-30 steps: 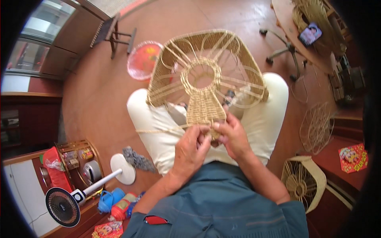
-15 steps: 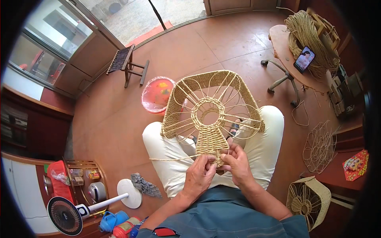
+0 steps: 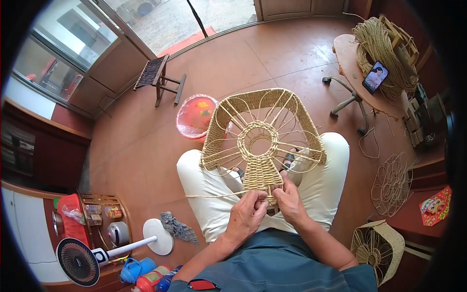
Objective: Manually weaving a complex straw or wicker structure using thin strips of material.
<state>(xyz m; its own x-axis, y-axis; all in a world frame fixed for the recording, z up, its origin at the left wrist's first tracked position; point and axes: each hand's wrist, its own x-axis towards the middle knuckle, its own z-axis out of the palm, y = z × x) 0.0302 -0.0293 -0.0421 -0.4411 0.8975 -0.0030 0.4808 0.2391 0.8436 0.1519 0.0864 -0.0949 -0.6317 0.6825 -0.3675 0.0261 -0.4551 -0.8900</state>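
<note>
Across my thighs lies a half-woven straw basket (image 3: 263,173), with a round ring in its middle, thin spokes and loops, and a woven band around its far side. A tapering woven panel runs from the ring toward me. At that panel's near edge, my left hand (image 3: 247,212) pinches the straw cord (image 3: 214,196), whose loose length stretches out to the left. Close beside it, my right hand (image 3: 291,200) has its fingers closed on the panel's near right edge. The fingertips of both hands partly hide the strands between them.
A red basin (image 3: 196,117) lined with clear plastic stands beyond my left knee, near a folding stool (image 3: 158,78). On the right, a wooden table (image 3: 346,53) bears coiled cord (image 3: 382,48) and a phone (image 3: 375,77). A fan (image 3: 79,262) and another basket (image 3: 377,253) are close by.
The view has shifted slightly. My right hand's fingers have drawn in closer against the panel's edge, while my left hand stays at about the same place with the cord.
</note>
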